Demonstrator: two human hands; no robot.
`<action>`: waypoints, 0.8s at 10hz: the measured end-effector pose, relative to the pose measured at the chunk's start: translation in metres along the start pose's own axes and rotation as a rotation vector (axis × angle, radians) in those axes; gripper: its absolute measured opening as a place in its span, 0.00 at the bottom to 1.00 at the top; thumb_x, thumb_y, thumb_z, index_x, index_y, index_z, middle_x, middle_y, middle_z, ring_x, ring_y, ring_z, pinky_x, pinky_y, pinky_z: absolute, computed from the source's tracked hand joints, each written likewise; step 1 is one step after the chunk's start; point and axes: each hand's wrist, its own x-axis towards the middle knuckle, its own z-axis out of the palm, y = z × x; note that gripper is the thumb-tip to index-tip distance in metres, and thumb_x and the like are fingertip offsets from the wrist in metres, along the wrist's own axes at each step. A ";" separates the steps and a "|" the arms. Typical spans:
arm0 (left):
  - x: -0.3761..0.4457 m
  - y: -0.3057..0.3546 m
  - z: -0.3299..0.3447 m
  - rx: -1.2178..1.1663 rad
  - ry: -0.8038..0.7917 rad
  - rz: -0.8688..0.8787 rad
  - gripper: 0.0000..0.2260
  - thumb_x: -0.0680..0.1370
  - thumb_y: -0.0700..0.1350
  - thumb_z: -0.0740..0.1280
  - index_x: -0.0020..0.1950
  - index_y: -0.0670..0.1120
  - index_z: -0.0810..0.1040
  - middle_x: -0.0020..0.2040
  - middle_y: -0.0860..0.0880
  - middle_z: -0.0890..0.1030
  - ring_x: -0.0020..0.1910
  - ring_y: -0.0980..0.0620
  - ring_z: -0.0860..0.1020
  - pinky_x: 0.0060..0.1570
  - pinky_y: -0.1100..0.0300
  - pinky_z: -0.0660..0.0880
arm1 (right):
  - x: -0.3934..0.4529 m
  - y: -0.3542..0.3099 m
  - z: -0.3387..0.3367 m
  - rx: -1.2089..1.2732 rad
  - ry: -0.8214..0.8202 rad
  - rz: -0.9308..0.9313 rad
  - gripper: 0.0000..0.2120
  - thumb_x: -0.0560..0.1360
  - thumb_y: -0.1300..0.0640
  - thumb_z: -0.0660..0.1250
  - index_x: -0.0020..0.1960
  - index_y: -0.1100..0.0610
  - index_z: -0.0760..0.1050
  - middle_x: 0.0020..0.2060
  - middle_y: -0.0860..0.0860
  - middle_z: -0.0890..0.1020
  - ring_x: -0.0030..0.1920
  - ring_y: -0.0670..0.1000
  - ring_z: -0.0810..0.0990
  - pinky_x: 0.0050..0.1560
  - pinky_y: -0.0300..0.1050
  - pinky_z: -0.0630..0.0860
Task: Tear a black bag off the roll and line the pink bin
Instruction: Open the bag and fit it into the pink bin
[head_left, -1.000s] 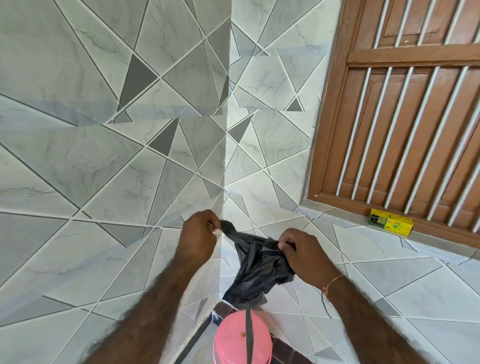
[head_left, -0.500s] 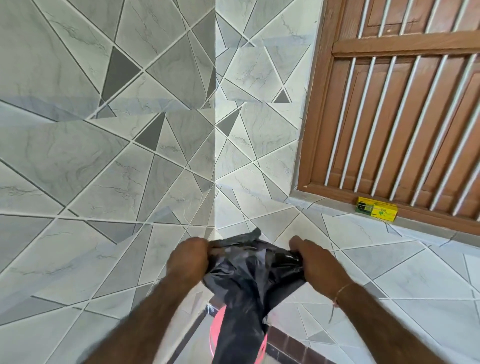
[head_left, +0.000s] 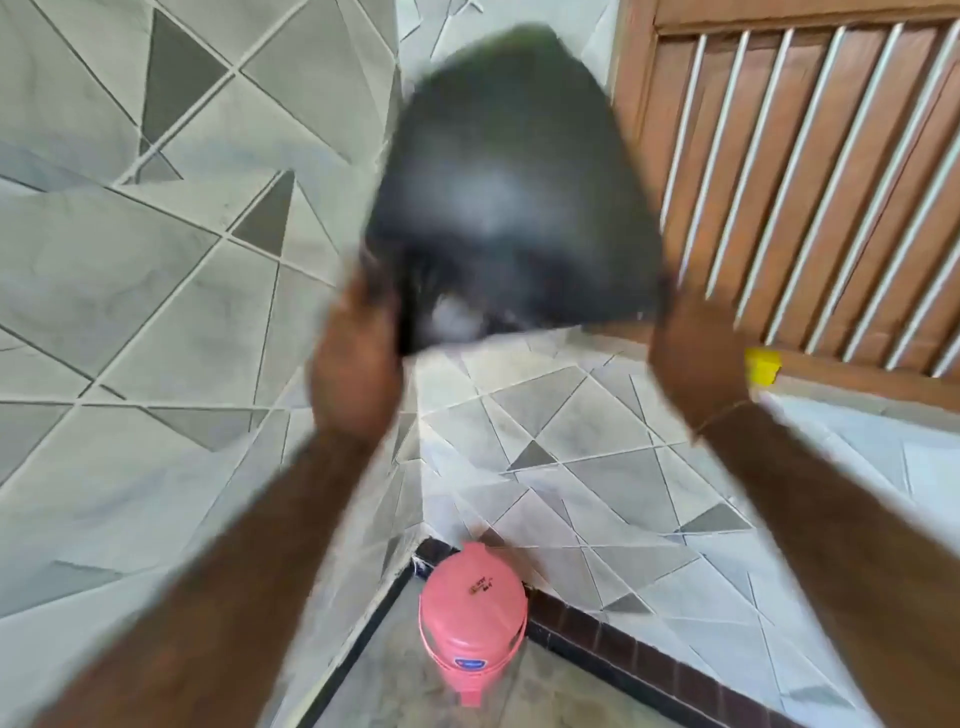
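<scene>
Billowing above both hands, black bag is gripped by left hand and right hand.

Two bare forearms are showing, both heavily motion-blurred. No sleeves are covering either arm up to the frame edge. Dark hair is showing along both forearms, more clearly on the left one. The left hand is wearing nothing visible: no ring, no band. The right hand is also bare; its wrist is wearing a thin thread bracelet, reddish-gold, lying slantwise across the wrist. Fingers are too blurred for finer detail.
</scene>
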 end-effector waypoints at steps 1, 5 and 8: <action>-0.137 -0.013 0.091 0.164 -1.081 0.059 0.16 0.80 0.41 0.54 0.67 0.46 0.70 0.62 0.45 0.78 0.59 0.44 0.78 0.58 0.48 0.76 | -0.156 -0.007 0.096 -0.136 -1.215 -0.145 0.18 0.78 0.61 0.55 0.66 0.59 0.71 0.63 0.58 0.78 0.62 0.58 0.78 0.60 0.50 0.75; -0.094 0.008 0.081 -0.042 -1.036 -0.049 0.23 0.72 0.53 0.69 0.64 0.48 0.68 0.56 0.45 0.71 0.58 0.40 0.77 0.55 0.47 0.74 | -0.087 0.004 0.103 0.131 -0.759 0.501 0.18 0.74 0.51 0.64 0.59 0.59 0.76 0.59 0.59 0.80 0.60 0.62 0.79 0.57 0.54 0.76; 0.001 0.016 0.044 -0.156 -0.364 -0.304 0.18 0.73 0.37 0.64 0.63 0.45 0.68 0.58 0.40 0.71 0.54 0.36 0.75 0.48 0.43 0.75 | -0.012 0.025 0.057 0.291 -0.266 0.413 0.23 0.73 0.62 0.61 0.67 0.56 0.65 0.57 0.64 0.75 0.54 0.69 0.78 0.51 0.59 0.76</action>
